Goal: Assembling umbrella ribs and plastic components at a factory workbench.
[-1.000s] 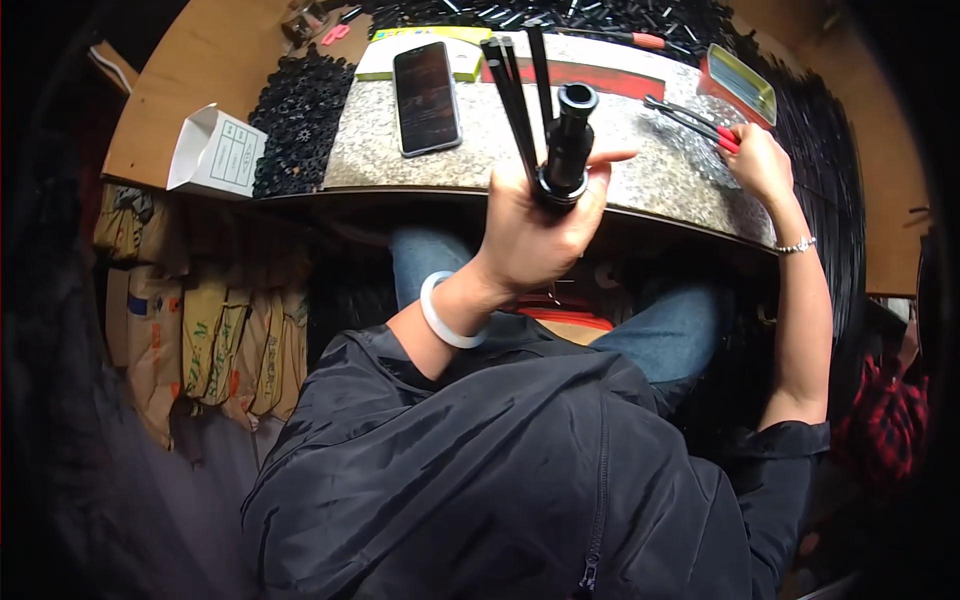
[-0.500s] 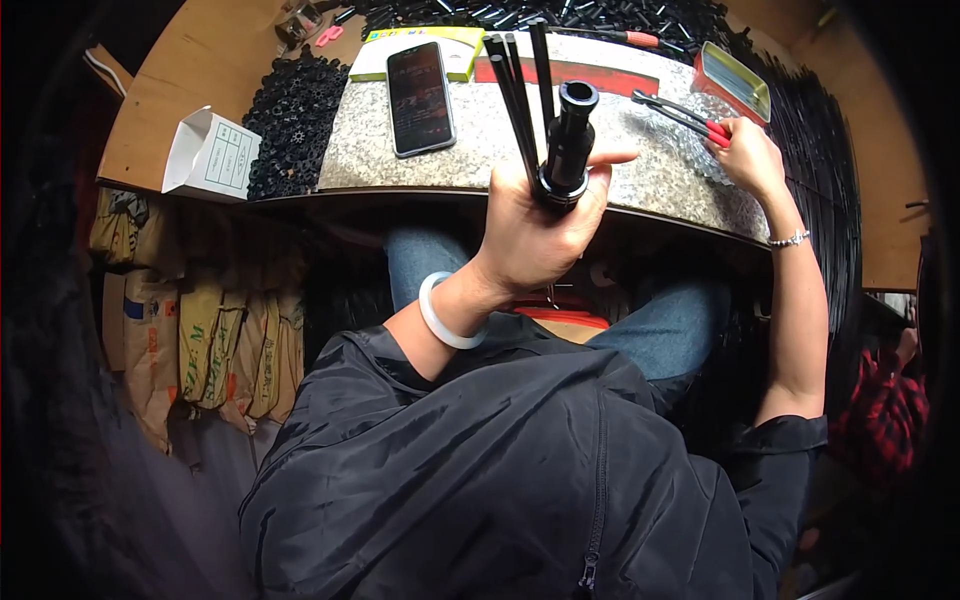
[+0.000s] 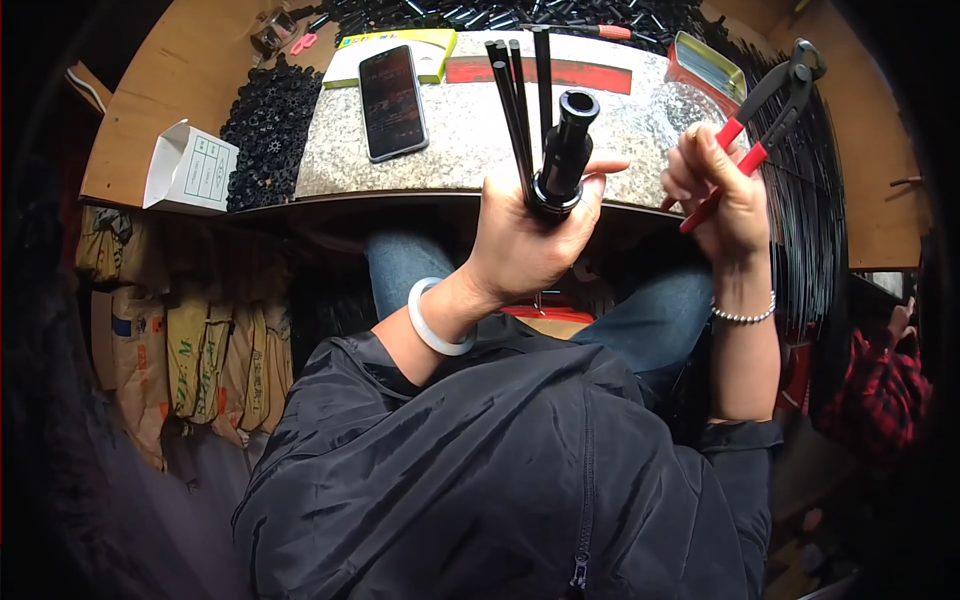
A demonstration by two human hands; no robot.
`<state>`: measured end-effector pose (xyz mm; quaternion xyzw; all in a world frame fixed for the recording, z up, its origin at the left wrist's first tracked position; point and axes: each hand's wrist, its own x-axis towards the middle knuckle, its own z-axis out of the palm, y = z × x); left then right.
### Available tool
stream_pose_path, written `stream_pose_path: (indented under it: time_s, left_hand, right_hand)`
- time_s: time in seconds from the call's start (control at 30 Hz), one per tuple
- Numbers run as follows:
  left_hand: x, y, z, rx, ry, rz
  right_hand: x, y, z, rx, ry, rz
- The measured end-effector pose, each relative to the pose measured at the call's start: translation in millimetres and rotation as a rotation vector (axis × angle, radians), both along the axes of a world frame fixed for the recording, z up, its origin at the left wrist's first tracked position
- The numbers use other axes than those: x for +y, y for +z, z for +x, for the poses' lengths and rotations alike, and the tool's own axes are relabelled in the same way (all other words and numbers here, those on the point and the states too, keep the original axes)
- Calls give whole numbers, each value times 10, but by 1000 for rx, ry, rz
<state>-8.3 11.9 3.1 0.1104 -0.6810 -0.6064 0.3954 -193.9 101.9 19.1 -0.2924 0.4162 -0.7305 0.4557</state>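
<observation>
Right of the phone (image 3: 393, 103), left grip (image 3: 527, 243) wrapped round black tube (image 3: 568, 152) and rods (image 3: 511, 110), farther right, right grip (image 3: 735, 192) clasping pliers (image 3: 780, 115)

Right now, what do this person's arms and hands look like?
The left hand is gloveless, with a smooth whitish bangle at the wrist; the right hand, also gloveless, has a silvery beaded bracelet. Both black sleeves end short of the wrists.

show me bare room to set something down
The speckled board looks bare between the phone and the thin rods in the left hand, and between the black tube and the clear plastic. It is crowded at the left with small black parts, along the back with loose pieces, and at the right with long rods.
</observation>
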Motion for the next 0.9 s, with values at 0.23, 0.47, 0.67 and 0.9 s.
stream_pose_path:
  time_s: [0.23,0.47,0.67,0.9]
  left_hand:
    - [86,-6,-29,68,40,-52]
    - [126,-28,18,67,50,123]
    - [80,-40,109,51,-2,-54]
    - [44,-50,117,83,-135,130]
  right_hand:
    - [128,28,527,598,-241,-69]
    - [-9,45,533,1615,-613,-406]
    - [-14,-69,641,1324,-580,-368]
    - [-82,-154,856,1218,-551,-561]
